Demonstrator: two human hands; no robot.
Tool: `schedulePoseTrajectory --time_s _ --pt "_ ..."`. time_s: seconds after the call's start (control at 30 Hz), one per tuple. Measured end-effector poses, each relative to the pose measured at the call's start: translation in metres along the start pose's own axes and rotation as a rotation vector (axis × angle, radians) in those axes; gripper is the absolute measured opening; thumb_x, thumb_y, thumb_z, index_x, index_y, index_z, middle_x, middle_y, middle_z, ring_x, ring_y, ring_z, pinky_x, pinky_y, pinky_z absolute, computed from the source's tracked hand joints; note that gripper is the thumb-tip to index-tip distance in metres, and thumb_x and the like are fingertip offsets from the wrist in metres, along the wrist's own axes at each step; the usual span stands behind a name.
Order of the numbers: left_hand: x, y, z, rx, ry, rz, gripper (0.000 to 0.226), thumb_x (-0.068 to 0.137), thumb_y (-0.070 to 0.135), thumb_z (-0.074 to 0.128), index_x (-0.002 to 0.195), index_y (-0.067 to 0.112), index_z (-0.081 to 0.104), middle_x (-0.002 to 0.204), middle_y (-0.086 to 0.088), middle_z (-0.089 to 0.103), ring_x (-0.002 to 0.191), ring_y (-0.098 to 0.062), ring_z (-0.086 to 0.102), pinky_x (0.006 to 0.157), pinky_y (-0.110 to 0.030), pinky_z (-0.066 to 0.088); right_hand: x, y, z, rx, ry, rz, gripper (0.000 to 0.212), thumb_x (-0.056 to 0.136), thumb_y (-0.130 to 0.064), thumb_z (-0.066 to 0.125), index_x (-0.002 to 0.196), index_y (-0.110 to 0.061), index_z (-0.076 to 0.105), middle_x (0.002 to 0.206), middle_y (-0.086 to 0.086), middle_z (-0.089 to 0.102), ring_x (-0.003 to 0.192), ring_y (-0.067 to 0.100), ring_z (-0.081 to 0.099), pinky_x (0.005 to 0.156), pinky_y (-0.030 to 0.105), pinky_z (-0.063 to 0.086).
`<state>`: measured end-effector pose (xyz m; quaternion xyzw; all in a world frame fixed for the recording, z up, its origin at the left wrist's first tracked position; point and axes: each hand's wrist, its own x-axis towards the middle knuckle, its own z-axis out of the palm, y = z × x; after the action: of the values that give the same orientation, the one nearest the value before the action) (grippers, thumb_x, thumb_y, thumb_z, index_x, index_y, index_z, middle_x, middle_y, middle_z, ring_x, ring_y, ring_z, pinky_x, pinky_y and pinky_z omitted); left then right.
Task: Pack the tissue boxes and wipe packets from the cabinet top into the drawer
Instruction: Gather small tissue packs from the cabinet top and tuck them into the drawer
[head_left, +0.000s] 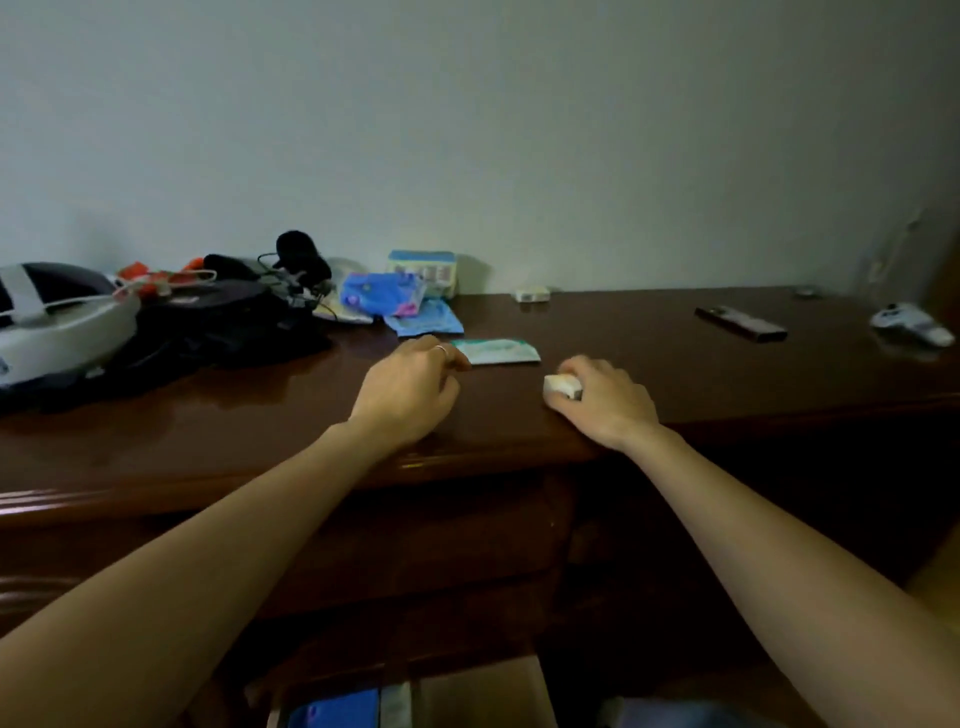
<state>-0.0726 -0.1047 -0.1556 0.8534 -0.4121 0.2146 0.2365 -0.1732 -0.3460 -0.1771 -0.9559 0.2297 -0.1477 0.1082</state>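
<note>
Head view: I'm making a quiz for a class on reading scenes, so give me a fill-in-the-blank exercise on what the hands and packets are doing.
1. The right hand holds a small ____ packet.
2. The left hand reaches for the flat green and white packet with a ____ on one finger.
3. Below the cabinet top, the drawer is ____.

Missing words: white; ring; open
</note>
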Motion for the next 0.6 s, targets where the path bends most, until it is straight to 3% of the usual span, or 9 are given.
schedulePoseTrajectory --time_s 0.1,0.2,0.23,0.27,0.33,0.43,0.5,0.6 --pt "0.054 0.007 0.03 -0.11 -0.078 0.027 0.042 0.091 0.033 0.063 0.132 0.03 0.057 0.121 0.003 0.059 0.113 -0.017 0.058 0.081 -0.03 0.045 0.029 0.005 0.001 0.211 0.072 0.032 0.051 0.09 -0.059 0.059 0.134 -0.034 0.05 0.133 -0.003 0.057 0.118 0.022 0.055 0.09 0.039 0.049" --pt "0.101 0.01 0.052 -0.227 -0.184 0.077 0.09 0.078 0.051 0.078 0.152 0.035 0.029 0.142 0.0 0.047 0.123 -0.017 0.051 0.097 -0.037 0.048 0.061 -0.005 -0.007 0.77 0.017 0.12 0.06 0.087 -0.073 0.055 0.132 -0.033 0.049 0.13 -0.007 0.058 0.11 0.011 0.058 0.088 0.032 0.048" --pt "0.114 0.008 0.059 -0.25 -0.176 0.09 0.094 0.074 0.053 0.081 0.151 0.036 0.029 0.144 0.0 0.047 0.125 -0.017 0.05 0.1 -0.039 0.048 0.074 -0.01 -0.009 0.959 -0.056 0.122 0.058 0.089 -0.075 0.048 0.129 -0.032 0.049 0.13 -0.003 0.061 0.109 0.012 0.063 0.089 0.034 0.052" --pt "0.126 0.004 0.065 -0.281 -0.152 0.093 0.089 0.073 0.052 0.082 0.147 0.036 0.036 0.141 0.002 0.051 0.123 -0.016 0.051 0.1 -0.04 0.048 0.089 -0.014 -0.012 1.132 -0.137 0.109 0.057 0.093 -0.073 0.042 0.13 -0.031 0.049 0.129 0.001 0.064 0.108 0.015 0.068 0.09 0.037 0.057" --pt "0.145 -0.01 0.079 -0.36 -0.078 0.066 0.057 0.076 0.048 0.082 0.124 0.034 0.055 0.115 0.008 0.063 0.103 -0.011 0.06 0.085 -0.034 0.052 0.124 -0.02 -0.013 1.312 -0.207 0.099 0.059 0.097 -0.069 0.035 0.137 -0.027 0.047 0.128 0.007 0.067 0.107 0.02 0.073 0.084 0.038 0.061" --pt "0.164 -0.037 0.096 -0.403 0.033 -0.022 0.032 0.08 0.044 0.079 0.1 0.039 0.055 0.083 0.019 0.061 0.078 0.001 0.059 0.064 -0.021 0.044 0.181 -0.02 -0.007 1.131 0.0 0.176 0.052 0.104 -0.056 0.034 0.14 -0.022 0.047 0.129 0.008 0.066 0.107 0.02 0.069 0.087 0.039 0.058" --pt "0.177 -0.054 0.108 -0.367 0.072 -0.063 0.031 0.082 0.045 0.076 0.104 0.033 0.057 0.089 0.014 0.064 0.082 -0.005 0.061 0.068 -0.029 0.052 0.224 -0.013 0.002 0.749 0.124 0.146 0.043 0.105 -0.047 0.038 0.138 -0.023 0.05 0.135 0.004 0.062 0.115 0.019 0.061 0.097 0.04 0.051" --pt "0.191 -0.067 0.129 -0.281 0.112 -0.117 0.032 0.086 0.046 0.071 0.109 0.027 0.058 0.101 0.005 0.065 0.093 -0.015 0.061 0.079 -0.04 0.055 0.284 -0.003 0.02 0.244 0.028 0.022 0.049 0.101 -0.042 0.048 0.147 -0.029 0.044 0.152 0.004 0.047 0.135 0.028 0.047 0.107 0.044 0.042"
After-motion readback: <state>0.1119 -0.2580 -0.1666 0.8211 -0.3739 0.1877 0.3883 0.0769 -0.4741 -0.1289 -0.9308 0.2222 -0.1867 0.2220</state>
